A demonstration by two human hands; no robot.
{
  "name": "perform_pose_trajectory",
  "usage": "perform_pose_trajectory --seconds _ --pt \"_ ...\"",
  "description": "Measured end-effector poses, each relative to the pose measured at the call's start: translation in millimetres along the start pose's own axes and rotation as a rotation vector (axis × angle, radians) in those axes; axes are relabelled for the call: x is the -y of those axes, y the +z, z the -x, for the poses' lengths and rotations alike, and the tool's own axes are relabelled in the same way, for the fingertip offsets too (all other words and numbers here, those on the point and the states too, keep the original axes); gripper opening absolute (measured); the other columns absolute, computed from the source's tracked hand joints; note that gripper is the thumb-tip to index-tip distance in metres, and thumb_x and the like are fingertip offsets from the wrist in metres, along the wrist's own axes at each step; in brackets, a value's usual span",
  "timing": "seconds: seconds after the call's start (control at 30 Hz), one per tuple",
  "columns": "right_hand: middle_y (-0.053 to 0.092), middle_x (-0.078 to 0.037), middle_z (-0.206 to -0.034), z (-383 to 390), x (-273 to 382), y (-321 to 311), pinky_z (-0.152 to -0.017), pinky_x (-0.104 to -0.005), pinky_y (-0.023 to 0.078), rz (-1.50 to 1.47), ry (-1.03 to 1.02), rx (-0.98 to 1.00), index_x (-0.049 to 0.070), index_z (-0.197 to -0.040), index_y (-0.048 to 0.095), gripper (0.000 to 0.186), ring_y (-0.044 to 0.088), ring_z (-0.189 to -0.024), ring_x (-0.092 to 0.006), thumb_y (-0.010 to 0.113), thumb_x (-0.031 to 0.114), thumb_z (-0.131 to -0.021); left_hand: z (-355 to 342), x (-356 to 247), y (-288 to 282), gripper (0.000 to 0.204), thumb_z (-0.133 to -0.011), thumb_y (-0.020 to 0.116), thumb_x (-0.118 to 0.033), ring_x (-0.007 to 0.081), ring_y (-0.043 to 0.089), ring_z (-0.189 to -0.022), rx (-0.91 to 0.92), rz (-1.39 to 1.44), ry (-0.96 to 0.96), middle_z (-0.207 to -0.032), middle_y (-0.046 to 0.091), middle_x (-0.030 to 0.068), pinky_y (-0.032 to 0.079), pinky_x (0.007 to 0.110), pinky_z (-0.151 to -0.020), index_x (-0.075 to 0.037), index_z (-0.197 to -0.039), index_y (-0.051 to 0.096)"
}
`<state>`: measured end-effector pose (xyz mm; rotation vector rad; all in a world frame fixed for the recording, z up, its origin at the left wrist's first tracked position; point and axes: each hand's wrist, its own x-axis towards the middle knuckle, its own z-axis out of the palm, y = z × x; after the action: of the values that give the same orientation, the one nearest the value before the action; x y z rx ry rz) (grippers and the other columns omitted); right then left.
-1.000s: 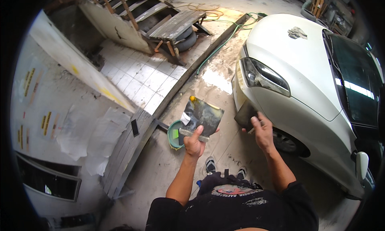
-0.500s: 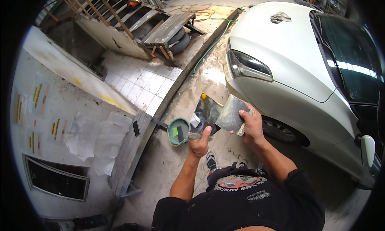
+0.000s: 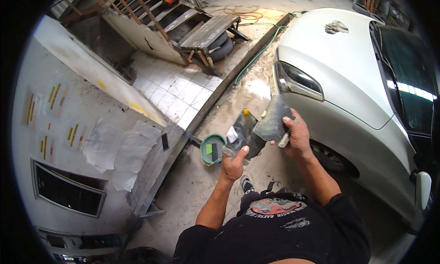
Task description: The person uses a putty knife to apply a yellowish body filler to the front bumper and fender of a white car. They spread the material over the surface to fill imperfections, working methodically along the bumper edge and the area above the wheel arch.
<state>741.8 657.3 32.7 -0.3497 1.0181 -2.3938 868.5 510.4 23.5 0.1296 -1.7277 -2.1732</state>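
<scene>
My left hand (image 3: 234, 166) is closed on the lower edge of a dark, smeared flat plate (image 3: 248, 128), thumb on top. A yellow dab (image 3: 246, 111), looking like paste, sits at the plate's far edge, and a white patch (image 3: 232, 134) lies on its left side. In my right hand (image 3: 299, 136) is a second thin plate (image 3: 275, 119), grey and smeared, gripped by its right side and tilted up. Its lower left corner overlaps the dark plate's right side; I cannot tell whether they touch. A small cream-coloured lump (image 3: 263, 113) shows at its left edge.
A white car (image 3: 316, 48) stands close on the right, a crumpled cloth (image 3: 336, 27) on its hood. Below left of the plates is a green basin (image 3: 205, 159) holding cloudy water and blocks. A wooden bench (image 3: 153, 172) runs left; wooden steps (image 3: 206, 32) and a hose (image 3: 256, 57) lie beyond.
The whole view has shifted, so the surroundings sit farther right. The grey plate in my right hand has tipped up more steeply over the dark plate. Both hands keep their hold.
</scene>
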Motion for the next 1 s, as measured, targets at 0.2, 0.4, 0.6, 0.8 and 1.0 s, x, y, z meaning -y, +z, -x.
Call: perform_pose_trajectory --seconds 0.2,0.4,0.6,0.8,1.0 --pt "0.054 -0.016 -0.127 -13.0 -15.2 11.4 -0.097 -0.0371 0.044 0.916 -0.613 0.612 0.005 -0.125 0.054 0.041 0.056 -0.113 -0.0302 0.053 -0.006 -0.085 -16.0 -10.7 -51.8 0.049 -0.085 0.046 -0.001 0.0397 0.060 -0.101 -0.008 0.478 -0.208 -0.121 0.053 0.0227 0.055 0.055 -0.079 0.005 -0.132 0.033" --pt "0.052 -0.014 -0.131 -36.9 -60.6 46.3 -0.101 -0.0401 0.041 1.284 -0.626 0.513 0.015 -0.124 0.057 0.049 0.048 -0.122 -0.0346 0.058 -0.003 -0.079 -29.2 -16.5 -105.5 0.051 -0.085 0.046 -0.004 0.0419 0.060 -0.101 0.039 0.522 -0.145 -0.120 0.053 0.0255 0.056 0.053 -0.079 0.007 -0.132 0.033" --pt "0.057 -0.015 -0.121 -64.9 -95.6 59.4 -0.086 -0.0365 0.047 1.449 -0.514 0.364 0.011 -0.121 0.053 0.038 0.057 -0.108 -0.0335 0.054 -0.003 -0.085 -40.3 -39.7 -163.7 0.051 -0.084 0.048 -0.010 0.0431 0.062 -0.095 0.016 0.572 -0.101 -0.115 0.056 0.0269 0.057 0.048 -0.075 0.009 -0.130 0.036" --pt "0.059 -0.005 -0.087 -108.8 -122.8 84.9 -0.063 -0.0284 0.049 0.390 -0.370 -0.137 0.007 -0.112 0.049 0.028 0.058 -0.072 -0.0108 0.056 -0.003 -0.087 -53.2 -33.6 -232.2 0.050 -0.083 0.050 -0.013 0.0408 0.064 -0.093 -0.023 0.622 -0.192 -0.111 0.060 0.0250 0.056 0.049 -0.070 0.008 -0.127 0.041" --pt "0.053 -0.005 -0.082 -159.2 -162.0 97.6 -0.050 -0.0229 0.042 -0.258 0.071 -0.142 0.008 -0.114 0.048 0.026 0.049 -0.060 -0.0111 0.044 0.026 -0.096 -64.6 -8.9 -217.8 0.049 -0.082 0.052 -0.013 0.0361 0.066 -0.088 0.070 0.727 -0.391 -0.114 0.060 0.0206 0.057 0.045 -0.062 0.002 -0.128 0.043"
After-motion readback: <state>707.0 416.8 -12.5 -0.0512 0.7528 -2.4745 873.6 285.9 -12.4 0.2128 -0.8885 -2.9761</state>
